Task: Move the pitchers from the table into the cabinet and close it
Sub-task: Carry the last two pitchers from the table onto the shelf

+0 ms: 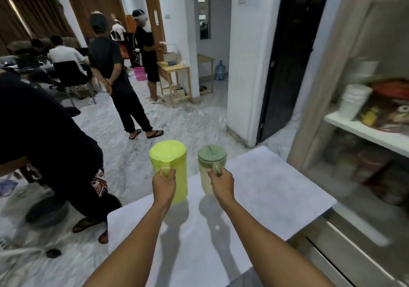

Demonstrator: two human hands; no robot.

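A bright yellow-green pitcher (pixel 171 160) is in my left hand (pixel 164 185), which grips its handle. Beside it on the right, a smaller pale pitcher with a green lid (pixel 210 160) is in my right hand (pixel 222 185), gripped by its handle too. Both pitchers are upright over the far part of the white table (pixel 276 187); I cannot tell whether they rest on it or hang just above. The cabinet (pixel 363 136) stands open on the right, its white shelf holding stacked white containers and colourful items.
A person in dark clothes bends over at the left of the table, above a dark basin (pixel 47 213) on the marble floor. Other people stand further back near a wooden side table (pixel 177 81). A white pillar (pixel 245 65) and dark doorway lie ahead.
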